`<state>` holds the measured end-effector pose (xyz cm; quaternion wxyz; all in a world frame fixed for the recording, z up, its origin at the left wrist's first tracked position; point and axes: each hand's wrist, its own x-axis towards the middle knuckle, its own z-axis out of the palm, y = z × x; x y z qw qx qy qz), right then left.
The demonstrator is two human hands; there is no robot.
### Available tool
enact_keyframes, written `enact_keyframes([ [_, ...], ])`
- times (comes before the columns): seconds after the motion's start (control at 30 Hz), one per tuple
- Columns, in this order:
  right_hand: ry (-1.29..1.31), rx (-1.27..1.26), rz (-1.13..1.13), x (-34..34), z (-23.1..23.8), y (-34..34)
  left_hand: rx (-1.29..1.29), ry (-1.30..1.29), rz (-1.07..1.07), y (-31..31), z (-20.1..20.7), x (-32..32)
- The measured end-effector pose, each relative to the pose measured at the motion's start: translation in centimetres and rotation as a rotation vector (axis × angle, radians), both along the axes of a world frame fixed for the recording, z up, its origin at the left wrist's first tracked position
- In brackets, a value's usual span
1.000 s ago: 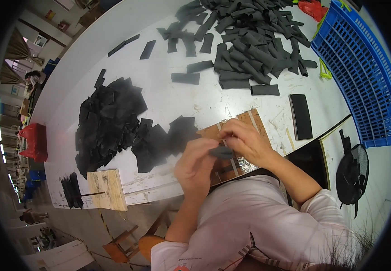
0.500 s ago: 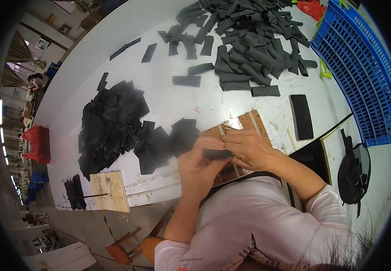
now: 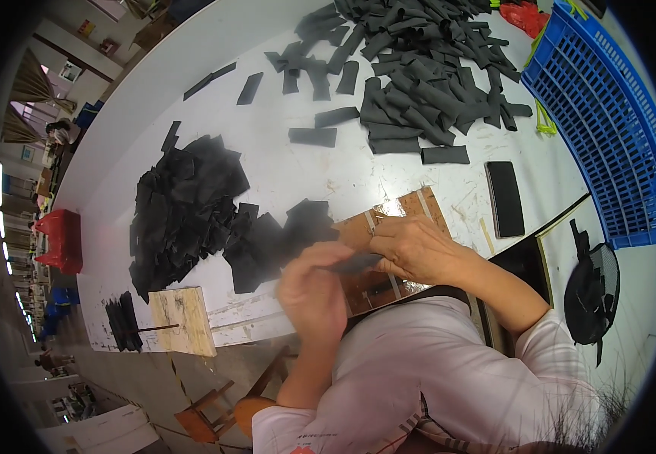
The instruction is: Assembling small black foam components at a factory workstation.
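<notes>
A small dark grey tube-like fabric piece [image 3: 358,263] is above a brown board [image 3: 428,203] at the table's near edge. My right hand [image 3: 417,248] pinches the right end of the piece, fingertips pressed together. Next to its left end is my left hand [image 3: 313,295], smeared by motion, with its fingers stretched out and apart from a grip. Whether these fingers touch the piece cannot be made out. Left of my hands lies a heap of flat black fabric pieces [image 3: 188,185], with some loose ones [image 3: 309,223] reaching close to the board.
Rolled dark grey pieces [image 3: 419,98] pile up at the far side. To the right are a phone [image 3: 504,198], a blue plastic basket [image 3: 600,113] and a black mesh pouch [image 3: 593,295]. A wooden block [image 3: 184,321] with a rod holding black pieces stands at the near left edge.
My left hand has loosened from the fabric piece and shifted a little left. My right hand stays nearly in place, still pinching the piece.
</notes>
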<state>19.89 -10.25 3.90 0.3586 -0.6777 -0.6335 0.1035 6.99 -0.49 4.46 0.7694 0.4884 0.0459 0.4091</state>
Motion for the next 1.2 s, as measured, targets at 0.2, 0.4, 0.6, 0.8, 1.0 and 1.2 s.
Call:
enact_keyframes([
  [0.2,-0.03,-0.031,-0.061,-1.2,-2.7,0.1,-0.098,0.157,-0.031,0.3,-2.0,-1.1],
  [0.4,0.101,0.036,0.05,0.7,1.3,0.0,0.315,0.671,0.429,3.9,-5.4,0.2],
  [0.6,0.791,0.137,-0.403,3.7,1.2,0.9,0.903,1.384,0.589,8.6,-10.4,2.6],
  [0.8,0.619,-0.272,-0.061,-3.8,-2.0,-3.0,0.984,1.238,0.56,9.0,-13.1,2.1],
  [1.0,0.652,-0.317,-0.016,-5.9,-2.4,-0.4,0.864,1.272,0.455,9.3,-13.1,2.1],
  [1.2,0.537,-0.355,0.051,-6.6,-1.9,0.5,0.84,1.27,0.473,9.5,-13.3,2.0],
])
